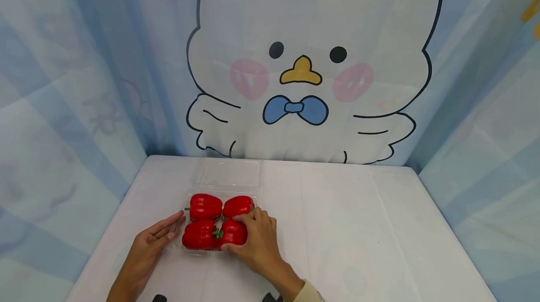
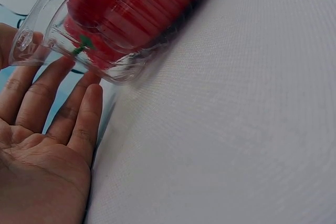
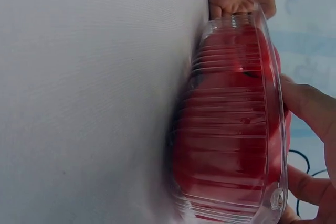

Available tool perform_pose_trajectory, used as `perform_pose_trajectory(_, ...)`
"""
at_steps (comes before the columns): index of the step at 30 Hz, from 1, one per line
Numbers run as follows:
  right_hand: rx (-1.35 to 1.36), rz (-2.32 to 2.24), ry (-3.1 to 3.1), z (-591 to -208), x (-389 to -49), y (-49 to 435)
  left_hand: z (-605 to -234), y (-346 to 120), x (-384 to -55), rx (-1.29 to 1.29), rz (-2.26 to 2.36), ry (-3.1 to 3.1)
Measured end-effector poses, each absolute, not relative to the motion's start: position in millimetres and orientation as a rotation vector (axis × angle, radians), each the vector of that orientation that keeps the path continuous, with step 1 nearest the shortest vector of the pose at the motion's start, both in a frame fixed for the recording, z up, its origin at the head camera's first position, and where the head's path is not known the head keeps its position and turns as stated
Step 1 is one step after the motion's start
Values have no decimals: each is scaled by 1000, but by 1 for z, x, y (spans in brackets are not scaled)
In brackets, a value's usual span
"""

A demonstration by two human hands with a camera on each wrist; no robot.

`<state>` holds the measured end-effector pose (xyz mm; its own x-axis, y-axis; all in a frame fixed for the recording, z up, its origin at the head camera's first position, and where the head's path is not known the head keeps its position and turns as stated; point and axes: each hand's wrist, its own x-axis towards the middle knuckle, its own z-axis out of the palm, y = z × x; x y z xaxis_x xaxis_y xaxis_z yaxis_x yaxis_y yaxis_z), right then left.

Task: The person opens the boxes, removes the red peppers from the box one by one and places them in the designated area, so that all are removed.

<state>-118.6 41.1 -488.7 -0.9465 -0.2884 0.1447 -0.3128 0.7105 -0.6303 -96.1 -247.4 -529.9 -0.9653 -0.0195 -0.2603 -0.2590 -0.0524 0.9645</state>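
Note:
Several red bell peppers sit in a clear plastic clamshell box [image 2: 123,74] on the table, its lid [image 1: 228,174] folded back behind it. My right hand [image 1: 259,241] reaches over the front right bell pepper [image 1: 233,232], thumb at its front and fingers at its back, gripping it inside the box. My left hand [image 1: 148,245] stands at the left side of the box, its long fingers nearly straight and the fingertips [image 2: 93,94] right at the clear wall. Beside it lies the front left bell pepper [image 1: 199,235]; behind are the back left [image 1: 205,207] and back right [image 1: 237,206] bell peppers.
The white cloth-covered table [image 1: 358,227] spreads wide to the right of the box. A printed curtain [image 1: 303,20] with a cartoon bird hangs along the back edge, and more curtains close off both sides. Small dark objects [image 1: 159,298] show at the bottom edge.

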Motion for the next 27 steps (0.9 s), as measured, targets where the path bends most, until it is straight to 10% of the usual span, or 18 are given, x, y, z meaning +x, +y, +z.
perform_pose_trajectory(27,522,1385,-2783,-484,-121,53,-529,-247,-94,-211,2209,2006)
